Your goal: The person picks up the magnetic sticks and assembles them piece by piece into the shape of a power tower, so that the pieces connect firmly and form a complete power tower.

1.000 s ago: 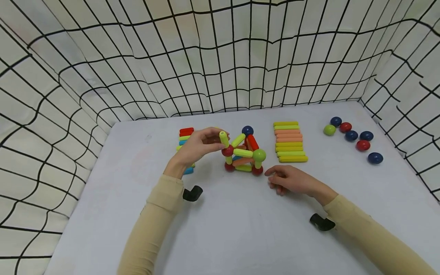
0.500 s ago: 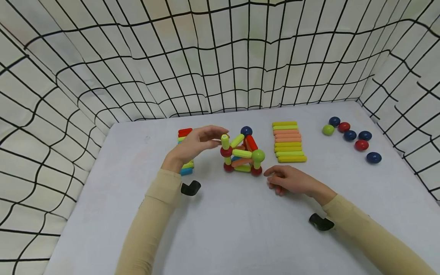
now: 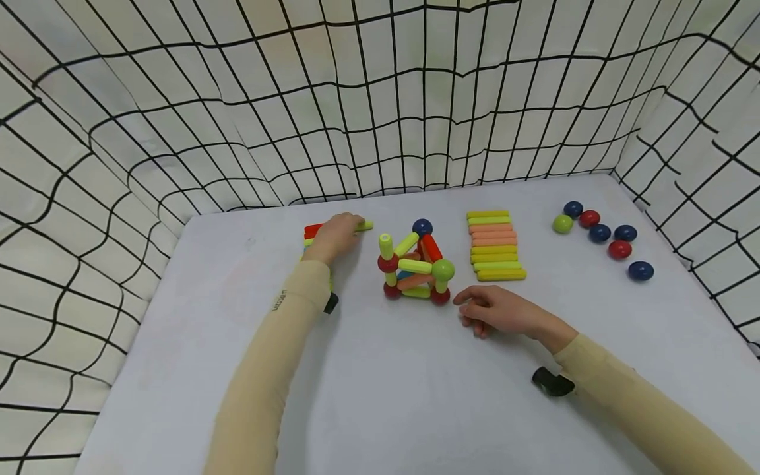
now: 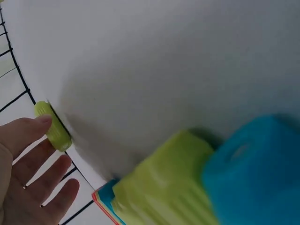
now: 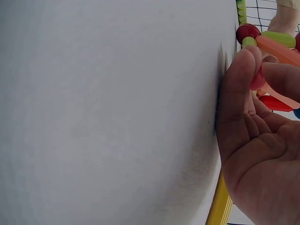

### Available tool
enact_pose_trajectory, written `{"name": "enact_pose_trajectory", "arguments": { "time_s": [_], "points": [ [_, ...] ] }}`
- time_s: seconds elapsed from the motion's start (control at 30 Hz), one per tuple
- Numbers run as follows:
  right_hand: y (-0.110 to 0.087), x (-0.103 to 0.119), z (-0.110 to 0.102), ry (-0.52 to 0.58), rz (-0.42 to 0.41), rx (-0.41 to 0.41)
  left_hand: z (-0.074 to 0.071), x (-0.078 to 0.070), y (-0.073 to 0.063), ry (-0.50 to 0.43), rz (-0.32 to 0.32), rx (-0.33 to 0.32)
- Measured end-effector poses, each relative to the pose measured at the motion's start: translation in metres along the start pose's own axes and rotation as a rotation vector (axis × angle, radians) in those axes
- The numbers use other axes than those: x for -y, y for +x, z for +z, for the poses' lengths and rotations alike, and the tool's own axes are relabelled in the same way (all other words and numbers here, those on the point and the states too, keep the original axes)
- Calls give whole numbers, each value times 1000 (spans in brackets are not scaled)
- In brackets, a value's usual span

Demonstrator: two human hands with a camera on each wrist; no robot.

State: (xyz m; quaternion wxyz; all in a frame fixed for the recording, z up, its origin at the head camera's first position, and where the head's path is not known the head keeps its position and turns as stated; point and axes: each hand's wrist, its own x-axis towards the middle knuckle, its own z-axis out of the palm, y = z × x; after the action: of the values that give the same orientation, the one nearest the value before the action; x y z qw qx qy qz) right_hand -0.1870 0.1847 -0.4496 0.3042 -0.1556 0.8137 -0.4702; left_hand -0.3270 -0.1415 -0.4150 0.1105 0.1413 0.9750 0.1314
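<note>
In the head view, my left hand is over the far end of the left row of sticks. It pinches a lime-green stick between thumb and fingers, as the left wrist view shows; one end pokes out past the fingertips in the head view. The frame of magnetic sticks and balls stands mid-table, with a lime stick upright on its left red ball. My right hand rests on the table just right of the frame, its fingers loosely curled and holding nothing.
Right of the frame lies a neat row of yellow, lime and orange sticks. Farther right are several loose blue, red and green balls. A red stick shows beside the left hand, which hides most of that row. Black netting borders the table.
My left hand has let go of the frame's upright lime stick and moved left and away to the left row, where it now pinches another lime stick. The right hand stays in place.
</note>
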Motion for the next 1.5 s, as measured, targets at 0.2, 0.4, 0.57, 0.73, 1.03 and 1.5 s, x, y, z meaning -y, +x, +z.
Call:
{"name": "enact_pose_trajectory", "arguments": {
  "time_s": [0.2, 0.4, 0.57, 0.73, 1.03, 1.5],
  "points": [
    [0, 1, -2, -17, 21, 0, 3, -12, 8, 8, 8, -34],
    [0, 2, -3, -6, 13, -4, -6, -27, 8, -382, 102, 1],
    [1, 2, -1, -8, 12, 4, -17, -48, 1, -784, 279, -26],
    [0, 3, -1, -13, 16, 2, -27, -66, -4, -840, 419, 28],
    [1, 1, -1, -16, 6, 5, -25, -69, -4, -813, 447, 50],
    [4, 8, -5, -133, -36, -71, -25, -60, -18, -843, 348, -35]
  ]
}}
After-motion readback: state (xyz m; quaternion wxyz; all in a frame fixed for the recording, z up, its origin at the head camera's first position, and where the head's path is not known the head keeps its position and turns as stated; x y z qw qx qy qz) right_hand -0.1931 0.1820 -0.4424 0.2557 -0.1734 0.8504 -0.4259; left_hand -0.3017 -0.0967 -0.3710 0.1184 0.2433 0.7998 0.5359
